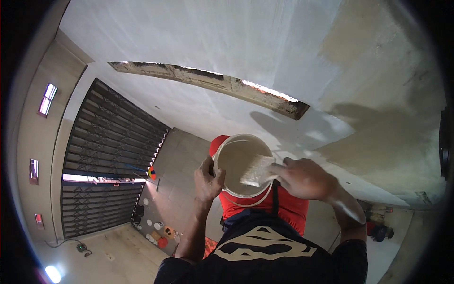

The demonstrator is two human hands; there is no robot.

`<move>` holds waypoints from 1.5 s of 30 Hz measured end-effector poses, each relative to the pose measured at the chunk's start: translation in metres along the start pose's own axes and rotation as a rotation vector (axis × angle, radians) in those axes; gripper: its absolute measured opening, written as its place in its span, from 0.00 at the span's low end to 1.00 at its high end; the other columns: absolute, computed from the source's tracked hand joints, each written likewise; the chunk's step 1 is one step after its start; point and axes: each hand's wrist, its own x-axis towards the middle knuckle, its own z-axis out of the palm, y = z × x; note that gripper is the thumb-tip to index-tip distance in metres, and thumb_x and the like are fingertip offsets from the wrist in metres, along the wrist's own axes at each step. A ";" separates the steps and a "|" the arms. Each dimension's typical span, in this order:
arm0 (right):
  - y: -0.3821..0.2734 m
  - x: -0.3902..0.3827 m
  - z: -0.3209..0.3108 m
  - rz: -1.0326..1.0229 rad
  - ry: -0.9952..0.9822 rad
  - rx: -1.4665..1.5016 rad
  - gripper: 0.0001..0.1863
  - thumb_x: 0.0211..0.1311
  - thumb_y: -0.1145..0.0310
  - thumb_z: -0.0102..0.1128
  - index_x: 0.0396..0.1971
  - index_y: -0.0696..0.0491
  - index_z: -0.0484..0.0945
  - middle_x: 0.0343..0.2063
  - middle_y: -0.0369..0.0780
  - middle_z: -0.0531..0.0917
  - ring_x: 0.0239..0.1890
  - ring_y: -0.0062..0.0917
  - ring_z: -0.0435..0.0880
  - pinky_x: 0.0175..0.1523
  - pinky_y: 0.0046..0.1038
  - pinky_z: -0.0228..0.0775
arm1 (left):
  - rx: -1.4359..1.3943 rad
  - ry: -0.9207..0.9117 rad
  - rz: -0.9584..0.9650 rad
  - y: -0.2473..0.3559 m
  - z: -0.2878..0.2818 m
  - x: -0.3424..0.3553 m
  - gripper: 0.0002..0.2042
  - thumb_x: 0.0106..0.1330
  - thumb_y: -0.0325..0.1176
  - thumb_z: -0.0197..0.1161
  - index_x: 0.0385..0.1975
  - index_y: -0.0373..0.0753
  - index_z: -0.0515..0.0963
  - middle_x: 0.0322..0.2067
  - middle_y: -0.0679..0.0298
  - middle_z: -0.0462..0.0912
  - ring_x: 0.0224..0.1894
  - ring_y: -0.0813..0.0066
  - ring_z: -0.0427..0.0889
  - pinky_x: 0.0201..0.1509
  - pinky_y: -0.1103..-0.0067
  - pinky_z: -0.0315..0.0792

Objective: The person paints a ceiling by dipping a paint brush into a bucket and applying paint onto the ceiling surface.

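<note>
- Beside the pale wall [236,28], a person holds a round white bucket [243,146] in front of their belly, with its open top facing up.
- The left hand [206,182] is clamped on the bucket's left side, with the thumb by the rim.
- The right hand [305,177] is closed on a wide, flat, pale tool [257,173]. I can't tell if it is a brush or a scraper.
- That tool lies just left of the right hand, over the bucket's open top. It slants from the wall side back toward the person and a bit left.
- The right hand is the near one; the left hand is across the bucket, apart from the tool.
- I can't tell if the tool touches the bucket's inside.
- The bucket's thin handle [257,203] hangs on the belly side, by the red pants [291,208].
- A long slot [208,83] cuts through the wall ahead.
</note>
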 end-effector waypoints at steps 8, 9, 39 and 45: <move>0.019 0.080 0.103 -0.121 0.045 -0.409 0.05 0.50 0.73 0.59 0.25 0.54 0.84 0.25 0.45 0.84 0.32 0.37 0.87 0.36 0.38 0.79 | -0.032 -0.016 0.052 0.015 0.007 -0.003 0.13 0.51 0.36 0.59 0.23 0.32 0.68 0.15 0.64 0.62 0.20 0.78 0.62 0.22 0.75 0.59; 0.020 0.083 0.109 -0.125 0.045 -0.409 0.05 0.50 0.73 0.59 0.25 0.54 0.84 0.25 0.45 0.84 0.32 0.37 0.87 0.36 0.38 0.79 | 0.001 -0.015 0.065 0.013 0.007 -0.004 0.13 0.51 0.36 0.60 0.23 0.32 0.69 0.15 0.63 0.63 0.20 0.77 0.63 0.23 0.74 0.60; 0.029 0.038 0.033 0.032 0.225 -0.024 0.09 0.54 0.70 0.59 0.33 0.58 0.81 0.28 0.49 0.84 0.36 0.44 0.85 0.41 0.42 0.77 | 0.013 -0.017 -0.003 0.004 0.005 0.016 0.15 0.53 0.39 0.62 0.28 0.30 0.73 0.18 0.50 0.71 0.19 0.63 0.70 0.26 0.70 0.67; 0.063 -0.036 0.014 0.147 0.389 0.487 0.17 0.58 0.63 0.68 0.42 0.58 0.79 0.26 0.44 0.84 0.26 0.31 0.81 0.35 0.31 0.72 | -0.112 -0.008 -0.023 -0.021 0.011 0.029 0.17 0.56 0.40 0.62 0.24 0.30 0.68 0.16 0.62 0.61 0.23 0.80 0.61 0.23 0.73 0.59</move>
